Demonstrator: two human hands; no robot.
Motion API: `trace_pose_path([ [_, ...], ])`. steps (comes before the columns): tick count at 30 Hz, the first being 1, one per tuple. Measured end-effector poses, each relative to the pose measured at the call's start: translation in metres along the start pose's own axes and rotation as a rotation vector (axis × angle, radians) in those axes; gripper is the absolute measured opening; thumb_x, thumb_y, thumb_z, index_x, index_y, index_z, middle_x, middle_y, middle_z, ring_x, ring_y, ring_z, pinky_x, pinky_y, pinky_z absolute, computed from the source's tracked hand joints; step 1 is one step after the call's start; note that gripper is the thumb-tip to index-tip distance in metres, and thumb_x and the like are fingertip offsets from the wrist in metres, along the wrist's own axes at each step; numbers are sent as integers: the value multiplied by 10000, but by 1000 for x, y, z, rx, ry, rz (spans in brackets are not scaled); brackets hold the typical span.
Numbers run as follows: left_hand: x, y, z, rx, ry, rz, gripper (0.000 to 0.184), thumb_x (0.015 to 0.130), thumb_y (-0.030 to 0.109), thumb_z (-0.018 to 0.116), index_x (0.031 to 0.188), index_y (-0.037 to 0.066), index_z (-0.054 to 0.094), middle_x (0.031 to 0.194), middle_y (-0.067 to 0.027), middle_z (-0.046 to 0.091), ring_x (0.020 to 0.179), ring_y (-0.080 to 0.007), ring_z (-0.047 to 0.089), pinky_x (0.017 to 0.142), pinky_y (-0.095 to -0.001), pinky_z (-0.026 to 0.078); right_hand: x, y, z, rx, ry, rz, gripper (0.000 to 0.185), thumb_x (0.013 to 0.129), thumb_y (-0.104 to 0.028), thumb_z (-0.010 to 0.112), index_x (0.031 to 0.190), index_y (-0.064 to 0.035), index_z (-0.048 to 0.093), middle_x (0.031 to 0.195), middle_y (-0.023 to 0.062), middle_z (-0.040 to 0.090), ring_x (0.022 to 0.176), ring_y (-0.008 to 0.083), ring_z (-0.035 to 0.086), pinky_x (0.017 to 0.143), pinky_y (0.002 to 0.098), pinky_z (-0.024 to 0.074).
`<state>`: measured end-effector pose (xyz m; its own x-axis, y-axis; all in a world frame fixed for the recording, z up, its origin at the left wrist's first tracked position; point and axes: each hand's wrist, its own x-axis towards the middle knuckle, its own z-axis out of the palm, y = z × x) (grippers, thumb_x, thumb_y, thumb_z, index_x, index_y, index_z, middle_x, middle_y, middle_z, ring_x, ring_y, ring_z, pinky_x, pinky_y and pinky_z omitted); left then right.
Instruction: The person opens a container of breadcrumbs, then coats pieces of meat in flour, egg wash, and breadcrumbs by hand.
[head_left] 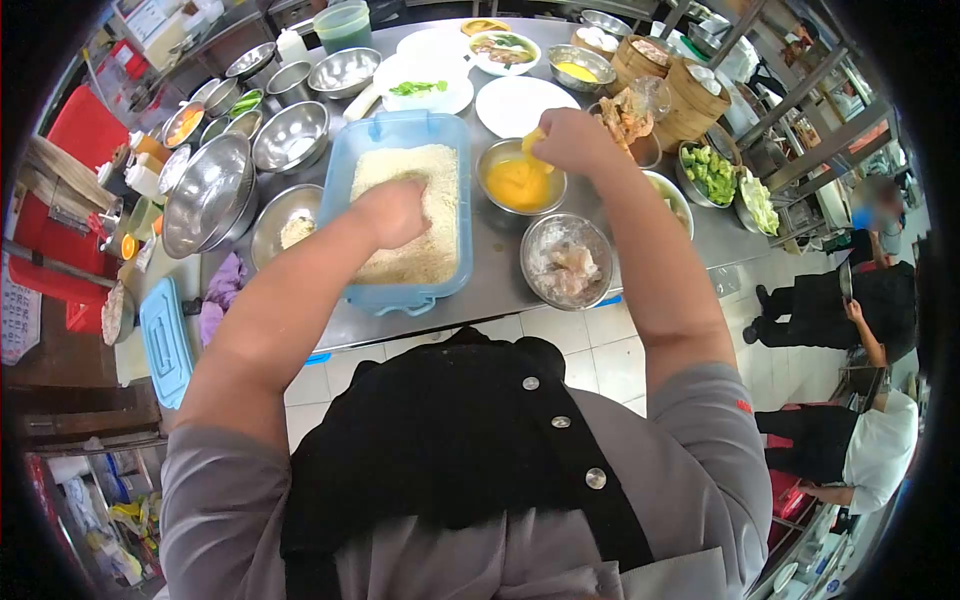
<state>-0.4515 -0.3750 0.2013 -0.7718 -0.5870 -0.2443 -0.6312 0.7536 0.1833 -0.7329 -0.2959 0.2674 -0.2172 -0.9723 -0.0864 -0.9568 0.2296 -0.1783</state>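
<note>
Crumbs (418, 165) in tub (466, 215) entered by left hand (393, 212); grip hidden, cannot be told. Yellow piece (531, 142) pinched by right hand (574, 142) over egg bowl (485, 172), at one o'clock.

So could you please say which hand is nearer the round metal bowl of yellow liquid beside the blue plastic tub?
The right hand, holding a yellow piece at the bowl's far right rim; the left hand is farther left, in pale crumbs inside the tub.
</note>
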Motion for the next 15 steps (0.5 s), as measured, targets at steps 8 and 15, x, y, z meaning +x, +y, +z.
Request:
trace_pose_path([
  [8,1,-11,-9,-928,204,-231,439,937,319,534,1160,-49,626,822,-133,664,587,-205,610,513,-367,495,18,44,93,112,62,95,336,743,-285,714,961,-30,714,883,151,726,836,283,699,771,389,548],
  [15,-15,-14,-43,-1191,112,-322,271,927,337,536,1001,88,611,738,-38,581,560,-117,521,439,-284,359,1,6,-1,214,129,-100,271,770,-213,729,953,-19,687,811,94,686,728,198,640,697,336,523],
])
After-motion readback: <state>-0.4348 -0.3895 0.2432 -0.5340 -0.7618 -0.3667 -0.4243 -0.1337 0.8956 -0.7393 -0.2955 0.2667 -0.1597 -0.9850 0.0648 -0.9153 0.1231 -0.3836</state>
